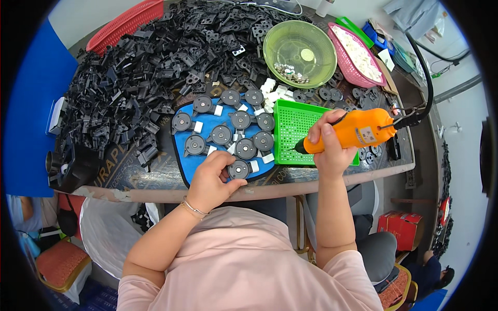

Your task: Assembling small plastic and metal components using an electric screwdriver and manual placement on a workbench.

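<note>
A small pale rectangular label [367, 136] sits on the side of the orange power screwdriver [353, 135], at three o'clock. A red carton [403, 226] stands on the floor at four o'clock, beneath the table's [155, 181] edge.

round parts [228, 137] on mat [182, 159], tray [293, 129] right, parts pile [140, 62] behind, bowl [299, 46] behind tray
</note>
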`<move>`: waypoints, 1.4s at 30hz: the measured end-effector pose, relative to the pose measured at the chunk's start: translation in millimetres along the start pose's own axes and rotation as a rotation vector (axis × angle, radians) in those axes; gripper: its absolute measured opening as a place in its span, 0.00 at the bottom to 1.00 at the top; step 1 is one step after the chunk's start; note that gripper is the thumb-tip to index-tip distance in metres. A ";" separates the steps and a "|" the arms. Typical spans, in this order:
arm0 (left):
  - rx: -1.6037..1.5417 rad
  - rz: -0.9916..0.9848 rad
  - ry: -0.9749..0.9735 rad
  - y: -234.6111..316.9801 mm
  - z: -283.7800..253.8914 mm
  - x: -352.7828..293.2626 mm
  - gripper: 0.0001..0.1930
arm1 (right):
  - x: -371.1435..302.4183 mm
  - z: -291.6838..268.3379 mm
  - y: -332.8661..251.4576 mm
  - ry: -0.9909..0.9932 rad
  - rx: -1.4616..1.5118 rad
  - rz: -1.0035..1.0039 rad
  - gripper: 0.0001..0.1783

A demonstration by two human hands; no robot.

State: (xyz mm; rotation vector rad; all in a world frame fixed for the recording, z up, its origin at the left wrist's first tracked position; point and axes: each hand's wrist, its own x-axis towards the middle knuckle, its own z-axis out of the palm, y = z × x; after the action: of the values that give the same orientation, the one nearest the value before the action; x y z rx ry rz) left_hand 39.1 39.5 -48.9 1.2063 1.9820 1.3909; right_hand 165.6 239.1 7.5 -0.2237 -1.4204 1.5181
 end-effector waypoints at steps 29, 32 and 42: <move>0.020 0.099 0.014 -13.6 3.0 0.6 0.24 | -21.3 91.7 4.4 -0.501 -0.094 -0.035 0.15; -0.011 0.040 -0.007 -7.9 3.3 2.1 0.24 | -21.6 95.9 5.9 -0.371 0.168 0.133 0.15; -0.025 -0.007 -0.003 -2.1 0.4 0.1 0.23 | 14.5 28.6 -36.0 -0.172 0.175 -0.041 0.12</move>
State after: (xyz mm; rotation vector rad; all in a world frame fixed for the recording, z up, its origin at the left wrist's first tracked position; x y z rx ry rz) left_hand 38.5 39.5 -51.0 1.1882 1.9594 1.4060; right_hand 157.2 224.4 52.6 0.0441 -1.4060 1.6489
